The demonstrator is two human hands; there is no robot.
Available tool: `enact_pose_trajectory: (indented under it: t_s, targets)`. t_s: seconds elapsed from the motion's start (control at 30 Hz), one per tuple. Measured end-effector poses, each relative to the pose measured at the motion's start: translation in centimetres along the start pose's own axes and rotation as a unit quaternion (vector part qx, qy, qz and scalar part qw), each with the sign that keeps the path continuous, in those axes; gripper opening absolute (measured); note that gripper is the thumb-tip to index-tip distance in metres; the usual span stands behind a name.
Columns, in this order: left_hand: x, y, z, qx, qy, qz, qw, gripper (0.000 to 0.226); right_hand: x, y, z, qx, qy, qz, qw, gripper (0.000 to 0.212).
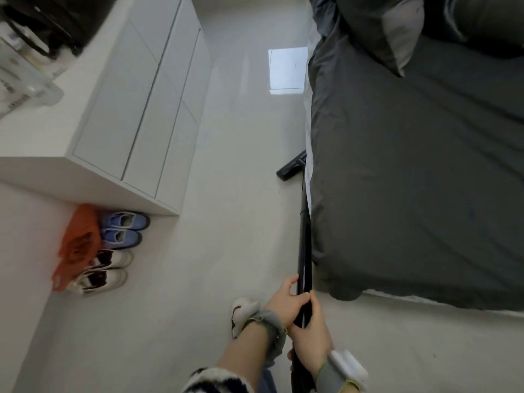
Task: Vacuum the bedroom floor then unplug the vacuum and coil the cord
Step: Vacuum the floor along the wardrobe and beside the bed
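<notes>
While both hands grip its wand, the vacuum head sits by the bed.
White cabinet (136, 109), shoes (113, 251) along the wall, then left hand (286, 303) and right hand (310, 336) wrapped round the wand (304, 245); vacuum head (292, 165) touches the grey bed (411, 180).

**Open aisle, cluttered left wall**

Bare floor (226, 165) runs clear between white cabinet (136, 109) on left and bed (411, 180) on right. Vacuum wand (304, 236) lies tight along bed edge. Shoes (113, 251) and orange bag (76, 245) block the corner beside cabinet.
</notes>
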State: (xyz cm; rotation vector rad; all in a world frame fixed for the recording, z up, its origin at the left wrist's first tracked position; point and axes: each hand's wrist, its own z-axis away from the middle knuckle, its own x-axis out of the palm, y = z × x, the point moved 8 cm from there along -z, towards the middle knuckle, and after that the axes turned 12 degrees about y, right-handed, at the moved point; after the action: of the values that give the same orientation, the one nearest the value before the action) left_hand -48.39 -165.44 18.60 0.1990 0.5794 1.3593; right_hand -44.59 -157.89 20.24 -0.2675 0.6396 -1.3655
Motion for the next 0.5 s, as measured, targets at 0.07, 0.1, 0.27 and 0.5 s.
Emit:
enact_pose_trajectory:
  t_s: [0.07, 0.1, 0.27, 0.5]
  targets:
    - [0.3, -0.3, 0.6, -0.006, -0.005, 0.012, 1.000, 0.049, -0.5, 0.2, 0.6, -0.004, 0.002, 0.008, 1.000, 0.083]
    - [0.3, -0.5, 0.7, -0.008, -0.004, 0.019, 1.000, 0.047, -0.7, 0.3, 0.7, -0.007, 0.002, 0.015, 1.000, 0.082]
    - [-0.1, -1.0, 0.5, -0.007, -0.005, 0.052, 0.999, 0.057, -0.3, -0.1, 1.3, -0.004, 0.004, 0.050, 0.999, 0.084]
    - [-2.0, -0.9, -0.1, -0.001, -0.023, 0.085, 0.996, 0.050, 1.3, -1.2, 1.1, -0.010, -0.001, 0.071, 0.997, 0.083]
